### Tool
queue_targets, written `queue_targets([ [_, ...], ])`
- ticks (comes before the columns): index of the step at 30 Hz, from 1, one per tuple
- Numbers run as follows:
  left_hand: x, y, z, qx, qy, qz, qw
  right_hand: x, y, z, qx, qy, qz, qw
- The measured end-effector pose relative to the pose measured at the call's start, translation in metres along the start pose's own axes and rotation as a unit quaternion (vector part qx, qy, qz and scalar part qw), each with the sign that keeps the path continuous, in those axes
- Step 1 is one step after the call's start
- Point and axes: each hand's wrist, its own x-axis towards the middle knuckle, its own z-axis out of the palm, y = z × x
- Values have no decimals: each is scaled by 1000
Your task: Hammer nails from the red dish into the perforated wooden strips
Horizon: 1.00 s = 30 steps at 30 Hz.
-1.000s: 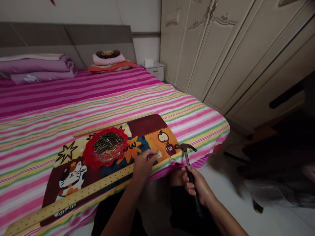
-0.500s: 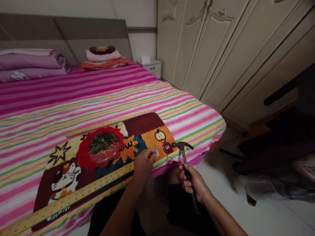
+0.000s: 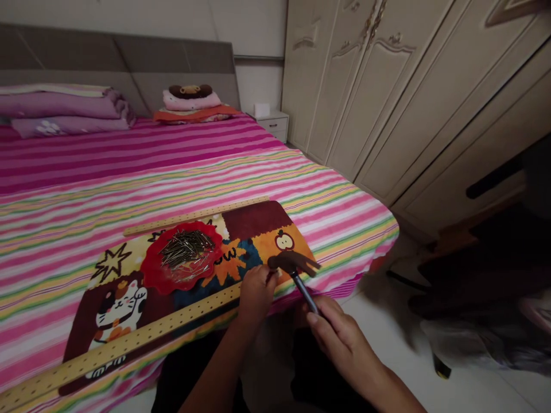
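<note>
My right hand (image 3: 338, 332), wrapped round one claw hammer (image 3: 303, 288), dark-headed, over the mat beside my left hand (image 3: 256, 295), fingers narrowed near a perforated, pale-yellow strip (image 3: 172, 328), contents hidden. One scalloped red dish (image 3: 150, 267) of slender metallic nails (image 3: 187, 248), on the printed mat (image 3: 80, 330). Hammer head: shifted left since half a second ago, towards my left fingertips.

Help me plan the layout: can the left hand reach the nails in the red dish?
Probably yes: the red dish is open and near the left hand, with nothing visible covering the nails.
</note>
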Motion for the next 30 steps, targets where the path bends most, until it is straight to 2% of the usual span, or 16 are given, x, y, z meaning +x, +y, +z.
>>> queue_targets([
  [2, -1, 2, -1, 10, -4, -5, 1000, -3, 4, 1, -29, 2, -17, 999],
  [4, -2, 4, -3, 0, -6, -2, 1000, -7, 16, 5, 50, 48, 56, 996],
  [7, -3, 6, -4, -21, -5, 2, 1000, -6, 39, 11, 215, 110, 208, 948],
  [10, -5, 3, -2, -47, 0, -12, 999, 4, 59, 17, 317, 147, 264, 899],
  [13, -10, -3, -10, -64, 4, 5, 998, 16, 69, 18, 362, 149, 297, 871],
  [16, -12, -13, -41, -24, 39, 19, 999, 22, 69, 15, 390, 131, 325, 852],
  [19, -5, -30, -90, 70, 85, -62, 992, 22, 68, 10, 413, 125, 343, 834],
  [21, 3, -44, -120, 147, 53, -130, 979, 22, 67, 8, 423, 124, 349, 827],
  [24, 16, -68, -143, 215, -67, -194, 955, 21, 68, 7, 439, 121, 354, 817],
  [26, 23, -80, -145, 244, -115, -199, 942, 22, 70, 7, 449, 119, 356, 811],
  [30, 29, -90, -138, 294, -138, -184, 928, 22, 73, 8, 457, 118, 357, 806],
])
